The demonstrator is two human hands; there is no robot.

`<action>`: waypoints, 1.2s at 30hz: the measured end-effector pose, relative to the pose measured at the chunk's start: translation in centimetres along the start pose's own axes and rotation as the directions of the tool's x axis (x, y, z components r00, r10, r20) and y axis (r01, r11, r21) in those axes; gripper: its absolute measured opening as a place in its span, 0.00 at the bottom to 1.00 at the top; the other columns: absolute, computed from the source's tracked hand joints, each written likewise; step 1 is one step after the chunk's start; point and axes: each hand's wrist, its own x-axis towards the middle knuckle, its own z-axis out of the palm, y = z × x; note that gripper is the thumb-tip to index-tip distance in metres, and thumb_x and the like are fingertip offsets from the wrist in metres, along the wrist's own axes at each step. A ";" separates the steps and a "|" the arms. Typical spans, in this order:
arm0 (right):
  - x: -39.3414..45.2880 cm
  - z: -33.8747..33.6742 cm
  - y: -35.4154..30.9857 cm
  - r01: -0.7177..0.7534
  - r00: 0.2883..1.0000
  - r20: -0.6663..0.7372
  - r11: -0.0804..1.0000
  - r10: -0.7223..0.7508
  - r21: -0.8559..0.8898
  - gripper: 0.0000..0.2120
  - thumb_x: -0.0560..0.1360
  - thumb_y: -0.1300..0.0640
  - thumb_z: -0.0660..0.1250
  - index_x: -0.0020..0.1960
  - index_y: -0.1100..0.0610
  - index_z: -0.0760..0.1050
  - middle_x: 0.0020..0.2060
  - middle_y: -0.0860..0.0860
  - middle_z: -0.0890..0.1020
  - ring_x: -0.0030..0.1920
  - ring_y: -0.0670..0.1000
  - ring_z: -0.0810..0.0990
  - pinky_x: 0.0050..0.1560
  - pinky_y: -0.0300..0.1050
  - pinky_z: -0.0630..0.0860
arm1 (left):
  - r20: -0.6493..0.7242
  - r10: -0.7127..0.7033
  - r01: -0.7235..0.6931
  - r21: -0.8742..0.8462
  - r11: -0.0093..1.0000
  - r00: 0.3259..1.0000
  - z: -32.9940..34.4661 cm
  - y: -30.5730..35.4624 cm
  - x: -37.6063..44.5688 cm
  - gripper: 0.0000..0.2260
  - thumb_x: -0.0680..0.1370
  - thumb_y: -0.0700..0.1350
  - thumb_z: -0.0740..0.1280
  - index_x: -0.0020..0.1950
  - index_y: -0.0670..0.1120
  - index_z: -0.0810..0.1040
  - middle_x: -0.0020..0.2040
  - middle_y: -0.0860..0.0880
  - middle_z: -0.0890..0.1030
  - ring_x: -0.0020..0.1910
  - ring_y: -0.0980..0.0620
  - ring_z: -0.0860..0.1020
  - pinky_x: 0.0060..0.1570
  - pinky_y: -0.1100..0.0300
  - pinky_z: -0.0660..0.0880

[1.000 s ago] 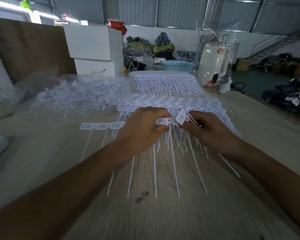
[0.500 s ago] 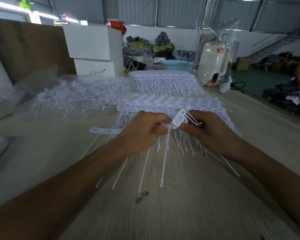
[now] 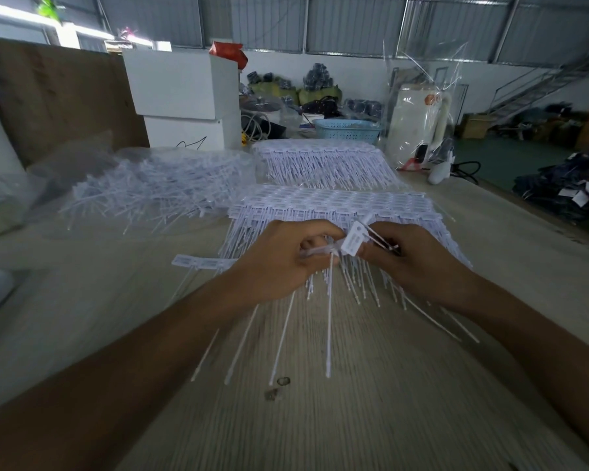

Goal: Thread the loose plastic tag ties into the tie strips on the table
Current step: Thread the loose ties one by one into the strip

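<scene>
While both hands meet over the worktop (image 3: 371, 402), tag ties get joined.
Left hand (image 3: 279, 263) grips a tie strip (image 3: 201, 263); right hand (image 3: 418, 263) pinches a loose tag tie (image 3: 353, 240), fingers curled.

Left hand (image 3: 279, 263) and right hand (image 3: 418, 263) meet, fingers (image 3: 323, 232) curled, pinching.

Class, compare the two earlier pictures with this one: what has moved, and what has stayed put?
The short white strip of tag ties pinched in the left hand slid right, so less sticks out, and its tails now slant. The right hand keeps pinching the tilted white tag. The stacked strips and loose pile are unchanged.
</scene>
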 end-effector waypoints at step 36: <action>-0.2 0.7 -1.9 -0.180 0.982 0.104 0.937 0.156 0.299 0.17 0.80 0.48 0.63 0.47 0.62 0.80 0.37 0.61 0.79 0.37 0.45 0.73 0.40 0.42 0.67 | -0.152 0.140 -0.123 0.114 0.986 0.978 1.2 1.3 -0.1 0.14 0.69 0.42 0.79 0.50 0.45 0.79 0.42 0.54 0.80 0.42 0.57 0.78 0.41 0.63 0.74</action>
